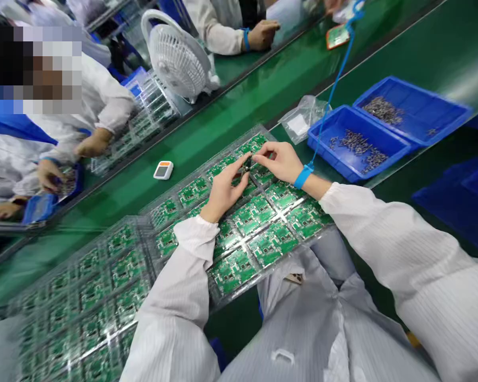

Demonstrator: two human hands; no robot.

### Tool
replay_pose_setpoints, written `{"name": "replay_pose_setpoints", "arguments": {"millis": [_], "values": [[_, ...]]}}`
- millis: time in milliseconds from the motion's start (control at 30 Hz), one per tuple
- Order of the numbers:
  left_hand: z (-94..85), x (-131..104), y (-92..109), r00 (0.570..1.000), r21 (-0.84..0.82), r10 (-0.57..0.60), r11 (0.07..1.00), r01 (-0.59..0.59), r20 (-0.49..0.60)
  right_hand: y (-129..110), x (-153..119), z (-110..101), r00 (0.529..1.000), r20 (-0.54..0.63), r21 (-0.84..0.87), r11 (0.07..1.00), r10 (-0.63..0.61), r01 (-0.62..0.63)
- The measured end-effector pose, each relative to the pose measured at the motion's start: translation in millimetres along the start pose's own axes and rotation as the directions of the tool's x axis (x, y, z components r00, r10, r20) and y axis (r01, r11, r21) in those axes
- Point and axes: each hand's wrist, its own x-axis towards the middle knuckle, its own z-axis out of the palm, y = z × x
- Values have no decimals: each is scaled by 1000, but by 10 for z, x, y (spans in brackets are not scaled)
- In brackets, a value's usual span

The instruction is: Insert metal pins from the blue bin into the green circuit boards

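Observation:
My left hand (225, 190) holds a small circuit board (246, 164) on edge between thumb and fingers, above a clear plastic tray (281, 215). Close against that board, my right hand (282, 161) is closed in a pinch; whatever lies between its fingertips is too small to make out. Green circuit boards (273, 243) fill the tray's compartments under both hands. A blue wrist strap (303, 176) with a coiled cord circles my right wrist.
Two blue bins (322, 142) of small metal parts stand right of my hands, beside a clear plastic bag (302, 118). More board trays (77, 292) lie at left. Beyond are a white timer (163, 170), a fan (179, 58) and co-workers' hands (95, 143).

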Motion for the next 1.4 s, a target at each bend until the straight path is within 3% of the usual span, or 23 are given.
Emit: {"name": "replay_pose_setpoints", "arguments": {"millis": [300, 733, 1067, 1400], "values": [[-40, 23, 50, 1000, -20, 14, 1000, -14, -10, -12, 1, -10, 999, 35, -24, 999, 38, -37], [-17, 19, 28, 999, -65, 32, 997, -33, -21, 20, 0, -8, 999, 40, 3, 1000, -4, 4], [-2, 25, -73, 991, -216, -121, 970, 108, -51, -50, 0, -10, 1000, 19, -1, 1000, 23, -23], [4, 33, -130, 985, -301, -158, 944, 131, -67, -58, -8, 6, 1000, -7, 74, 997, -22, 22]]}}
